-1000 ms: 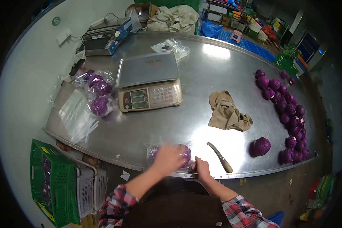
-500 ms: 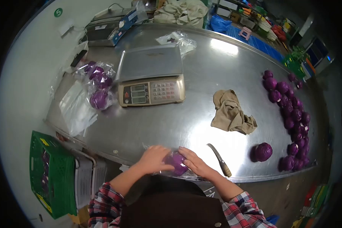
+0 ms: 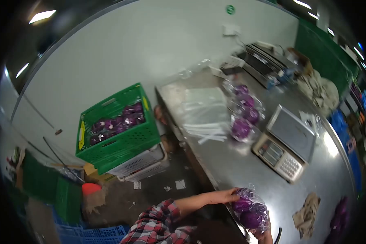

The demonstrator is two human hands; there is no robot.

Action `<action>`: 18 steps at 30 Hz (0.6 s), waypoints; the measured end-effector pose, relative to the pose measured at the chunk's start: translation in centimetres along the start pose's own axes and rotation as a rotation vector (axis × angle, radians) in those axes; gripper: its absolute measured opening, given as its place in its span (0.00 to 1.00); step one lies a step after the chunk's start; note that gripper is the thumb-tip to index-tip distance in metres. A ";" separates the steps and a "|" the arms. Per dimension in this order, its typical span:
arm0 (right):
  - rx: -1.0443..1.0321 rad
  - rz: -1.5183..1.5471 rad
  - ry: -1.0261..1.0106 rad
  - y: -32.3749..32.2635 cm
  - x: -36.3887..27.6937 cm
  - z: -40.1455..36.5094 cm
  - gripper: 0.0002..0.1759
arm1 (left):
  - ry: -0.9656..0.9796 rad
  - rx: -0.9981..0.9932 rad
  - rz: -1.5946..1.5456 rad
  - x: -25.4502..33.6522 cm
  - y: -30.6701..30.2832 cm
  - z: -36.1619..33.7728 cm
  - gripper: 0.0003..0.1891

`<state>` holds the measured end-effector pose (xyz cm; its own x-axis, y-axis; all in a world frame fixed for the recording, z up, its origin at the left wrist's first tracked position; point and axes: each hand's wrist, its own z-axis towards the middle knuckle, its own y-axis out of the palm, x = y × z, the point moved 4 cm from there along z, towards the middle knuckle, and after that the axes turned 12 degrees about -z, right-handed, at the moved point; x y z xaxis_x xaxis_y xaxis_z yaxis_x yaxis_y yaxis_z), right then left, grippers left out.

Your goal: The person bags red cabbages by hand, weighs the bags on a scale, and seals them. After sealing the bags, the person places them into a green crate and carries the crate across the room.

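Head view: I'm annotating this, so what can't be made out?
All in the head view:
Right hand: some fingers hidden by the bagged cabbages.
Knife: handle cut off by the bottom edge.
Scale: readings too small and blurred.
Purple pile: count lost to blur.
Crate: whatever lies under its top cabbages, hidden by them.

- Pale wall point(image 3: 158, 49) bearing a round green sign point(image 3: 230, 9)
- Shiny metal desk point(image 3: 227, 162) beside it
- Dark floor point(image 3: 124, 201) with white scraps point(image 3: 180, 184)
- Bright ceiling lights point(image 3: 42, 16) at upper left and right
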<state>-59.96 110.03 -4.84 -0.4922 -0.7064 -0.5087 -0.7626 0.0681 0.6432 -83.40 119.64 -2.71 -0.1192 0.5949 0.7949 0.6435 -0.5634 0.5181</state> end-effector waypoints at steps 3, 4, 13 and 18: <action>-0.193 -0.048 0.102 8.1 -1.1 5.5 0.44 | 0.405 0.220 -0.277 4.4 -3.6 -5.2 0.34; -0.282 -0.061 0.112 13.1 -2.0 7.1 0.44 | 0.487 0.300 -0.479 5.9 -5.2 -7.3 0.34; -0.290 -0.635 -0.062 28.5 -3.6 15.5 0.32 | 1.239 0.927 -0.900 17.2 -26.1 -32.9 0.26; -0.038 -0.506 0.133 23.5 -0.9 16.9 0.23 | 1.040 1.325 -0.777 16.0 -39.5 -42.9 0.29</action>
<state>-84.51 124.15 1.07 -0.0072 -0.7278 -0.6858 -0.8743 -0.3282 0.3576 -143.14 126.79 3.07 -0.6698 -0.3685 0.6446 0.2610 0.6959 0.6690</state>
